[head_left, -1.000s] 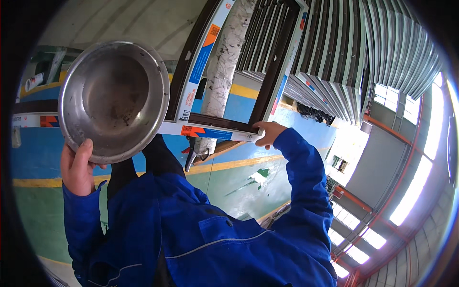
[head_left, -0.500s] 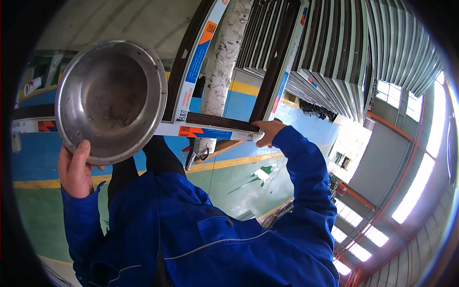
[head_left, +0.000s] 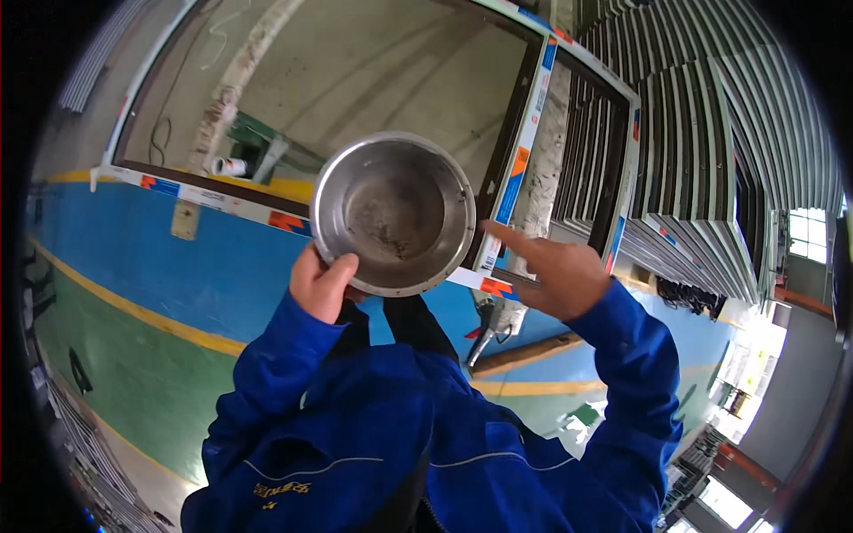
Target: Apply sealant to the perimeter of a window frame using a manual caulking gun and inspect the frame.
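Observation:
My left hand (head_left: 322,282) grips the near left rim of a round stainless steel bowl (head_left: 460,209), thumb over the edge. The bowl is tilted so its inside shows; small dark bits lie on its bottom, too small to name. Just right of the bowl, my right hand (head_left: 562,274) has its index finger stretched toward the rim and its thumb apart, with nothing visible in it. Behind both hands lies a large dark window frame (head_left: 515,182) with white, blue and orange protective film, split by a crossbar into a wide and a narrow opening.
Wrapped support beams (head_left: 540,133) run beneath the frame. Stacks of long profiles or frames (head_left: 675,151) stand at the right. A tool with a dark handle (head_left: 481,346) hangs by the frame's near edge, above a wooden bar (head_left: 529,355). The floor is blue and green with yellow lines.
The view has swung left, showing more of the frame. The bowl, still in my left hand, has come closer to my right hand, which has left the frame's near right corner.

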The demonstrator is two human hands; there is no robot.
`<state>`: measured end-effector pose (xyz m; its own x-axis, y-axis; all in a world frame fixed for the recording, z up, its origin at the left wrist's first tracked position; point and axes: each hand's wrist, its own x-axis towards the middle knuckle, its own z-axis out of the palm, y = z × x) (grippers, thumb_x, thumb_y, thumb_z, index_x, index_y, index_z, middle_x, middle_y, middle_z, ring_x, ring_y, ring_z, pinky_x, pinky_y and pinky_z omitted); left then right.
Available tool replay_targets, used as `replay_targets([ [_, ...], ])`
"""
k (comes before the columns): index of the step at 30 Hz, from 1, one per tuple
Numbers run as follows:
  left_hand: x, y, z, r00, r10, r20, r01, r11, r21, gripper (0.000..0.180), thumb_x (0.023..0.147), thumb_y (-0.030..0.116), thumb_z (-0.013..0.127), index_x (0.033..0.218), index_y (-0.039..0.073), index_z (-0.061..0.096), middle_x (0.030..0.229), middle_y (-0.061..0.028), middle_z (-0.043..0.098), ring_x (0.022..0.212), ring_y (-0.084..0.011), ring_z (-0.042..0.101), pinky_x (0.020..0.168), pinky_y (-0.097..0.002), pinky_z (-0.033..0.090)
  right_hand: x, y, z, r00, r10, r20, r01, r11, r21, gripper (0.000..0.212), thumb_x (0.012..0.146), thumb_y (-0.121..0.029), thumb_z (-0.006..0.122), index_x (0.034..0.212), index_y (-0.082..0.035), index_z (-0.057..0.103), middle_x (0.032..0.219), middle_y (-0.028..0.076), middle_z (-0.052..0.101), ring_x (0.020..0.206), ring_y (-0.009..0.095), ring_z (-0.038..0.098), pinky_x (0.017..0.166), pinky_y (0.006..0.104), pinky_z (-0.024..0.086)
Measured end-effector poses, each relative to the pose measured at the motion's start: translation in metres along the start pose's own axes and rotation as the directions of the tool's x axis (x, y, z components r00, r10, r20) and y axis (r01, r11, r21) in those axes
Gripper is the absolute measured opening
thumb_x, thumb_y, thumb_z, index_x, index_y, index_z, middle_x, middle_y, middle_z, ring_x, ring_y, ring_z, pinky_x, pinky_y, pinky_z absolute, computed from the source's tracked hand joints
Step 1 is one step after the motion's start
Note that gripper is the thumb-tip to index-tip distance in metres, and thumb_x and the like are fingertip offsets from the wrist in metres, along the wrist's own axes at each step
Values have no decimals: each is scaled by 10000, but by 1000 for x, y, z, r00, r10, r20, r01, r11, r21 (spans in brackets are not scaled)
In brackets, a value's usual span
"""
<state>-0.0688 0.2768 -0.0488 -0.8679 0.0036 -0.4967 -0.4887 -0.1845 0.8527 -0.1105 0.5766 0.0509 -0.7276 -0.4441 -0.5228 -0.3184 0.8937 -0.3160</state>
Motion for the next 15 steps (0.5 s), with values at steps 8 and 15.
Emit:
replay_targets([
  [8,-5,23,-14,994,44,104,-51,997,59,278,847,113,546,1091,-22,552,852,-96,641,582,-160,625,467,-260,507,57,-63,10,986,93,139,-37,932,-362,738,766,-119,648,1424,-323,385,853,112,677,822,305,683,620,421,518],
  [15,5,29,-18,964,27,265,-73,983,166,321,864,143,510,1135,-24,555,918,-136,663,640,-199,652,494,-293,545,57,-64,25,968,171,182,-104,940,-326,947,651,-250,766,1468,-296,289,838,124,682,781,312,681,636,424,531],
])
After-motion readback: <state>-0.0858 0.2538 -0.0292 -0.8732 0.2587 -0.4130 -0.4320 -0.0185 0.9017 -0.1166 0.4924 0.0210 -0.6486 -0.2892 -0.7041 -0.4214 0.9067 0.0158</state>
